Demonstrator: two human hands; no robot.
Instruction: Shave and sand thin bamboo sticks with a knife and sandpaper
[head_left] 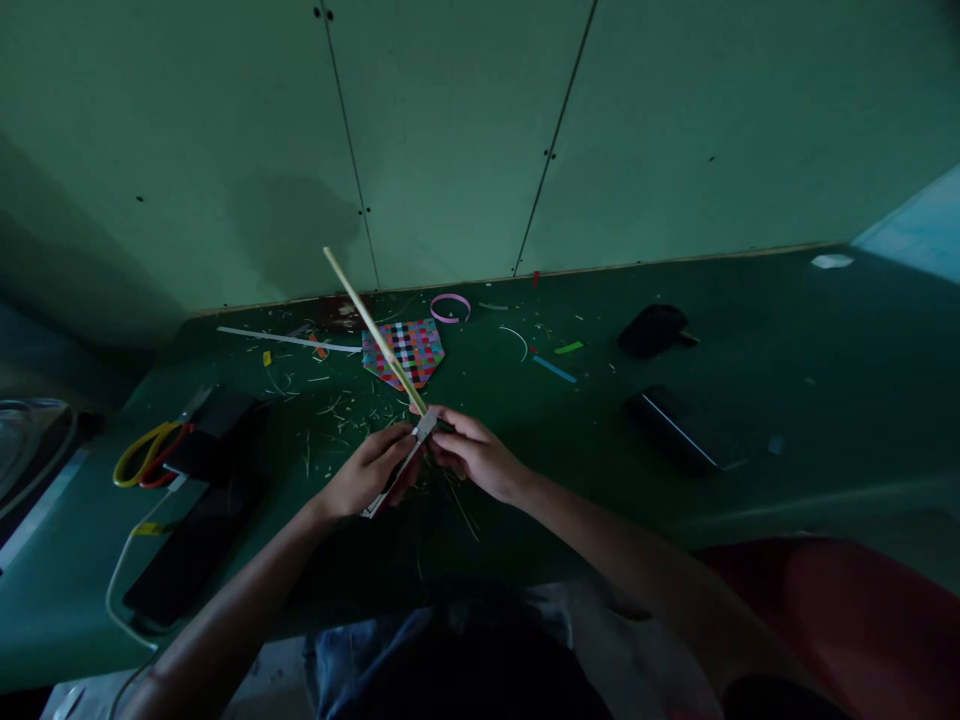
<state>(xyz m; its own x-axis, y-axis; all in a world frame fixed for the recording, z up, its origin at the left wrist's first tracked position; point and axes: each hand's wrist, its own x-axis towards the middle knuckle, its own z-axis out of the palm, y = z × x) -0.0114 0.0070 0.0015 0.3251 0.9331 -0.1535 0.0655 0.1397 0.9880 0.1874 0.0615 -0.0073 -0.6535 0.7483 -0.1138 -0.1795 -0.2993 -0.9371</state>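
Observation:
A long pale wooden stick [369, 322] slants up and to the left from between my hands, its lower end hidden by them. My left hand [369, 470] is closed around a flat, narrow grey metal tool [425, 427], whose exact kind I cannot make out. The tool crosses the stick near its lower end. Closed at that same crossing, my right hand [480, 455] has fingertips on the stick from behind and its thumb by the tool's upper end. Thin shavings [337, 408] lie around both hands. Beyond the stick lies a multicoloured woven piece [424, 350] with a pointed edge.
Scissors [154, 455] with yellow and red handles lie at left, near dark objects and a white cable [112, 590]. A pink ring strip [450, 308] and a blue strip [555, 369] lie farther back. A dark phone-like object [671, 430] and a black item [651, 332] are right.

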